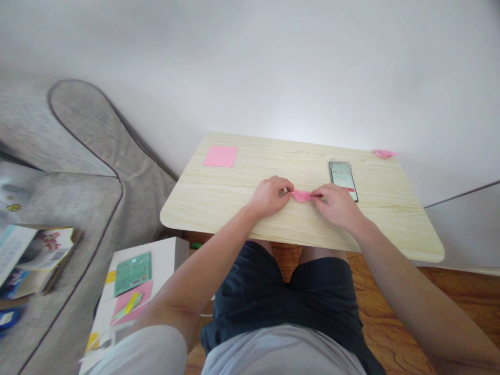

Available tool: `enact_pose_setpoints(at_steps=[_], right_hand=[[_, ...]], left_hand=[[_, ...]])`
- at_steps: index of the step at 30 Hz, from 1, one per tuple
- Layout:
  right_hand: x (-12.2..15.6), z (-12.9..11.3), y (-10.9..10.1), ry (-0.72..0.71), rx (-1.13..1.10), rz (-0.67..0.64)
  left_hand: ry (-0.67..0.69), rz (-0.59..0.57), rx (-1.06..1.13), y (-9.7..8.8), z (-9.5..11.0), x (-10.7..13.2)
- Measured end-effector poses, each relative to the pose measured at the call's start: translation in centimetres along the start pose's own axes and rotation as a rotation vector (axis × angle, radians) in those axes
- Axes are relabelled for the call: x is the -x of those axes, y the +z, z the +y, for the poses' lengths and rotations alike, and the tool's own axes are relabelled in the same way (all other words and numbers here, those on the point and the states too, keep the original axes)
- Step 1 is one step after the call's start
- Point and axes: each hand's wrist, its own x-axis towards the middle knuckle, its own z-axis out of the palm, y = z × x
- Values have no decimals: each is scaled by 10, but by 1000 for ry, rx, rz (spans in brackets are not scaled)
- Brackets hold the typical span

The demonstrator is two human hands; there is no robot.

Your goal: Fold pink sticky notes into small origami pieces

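Observation:
Between my two hands, just above or on the table (273, 156), is a small piece of folded pink paper (301, 196). My left hand (272, 195) pinches its left end, thumb and fingertips together. At the right end, my right hand (333, 202) grips it the same way. A phone (344, 179) with a lit screen lies just beyond my right hand. Flat at the table's far left rests a square sheet of pink paper (221, 155). A crumpled-looking folded pink paper piece (385, 154) sits at the far right corner.
A white wall (273, 78) stands behind the table. To the left is a grey sofa (86, 130) with an opened carton (39, 260) on it. A white cabinet (166, 250) beside my left arm holds a green packet (133, 273) and pink paper (144, 294).

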Motion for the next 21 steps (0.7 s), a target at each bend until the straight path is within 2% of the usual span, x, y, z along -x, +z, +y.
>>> enact_pose_setpoints(at_steps=[5,13,21], right_hand=[[-8,-4,-5,37,71,-83],[-27,-13,-6,232,184,-175],[-38,-26,-3,238,339,-229]], left_hand=[[-10,-3,-21,-1,1,0],[-13,-5,-49,-1,3,0],[2,5,-42,0,2,1]])
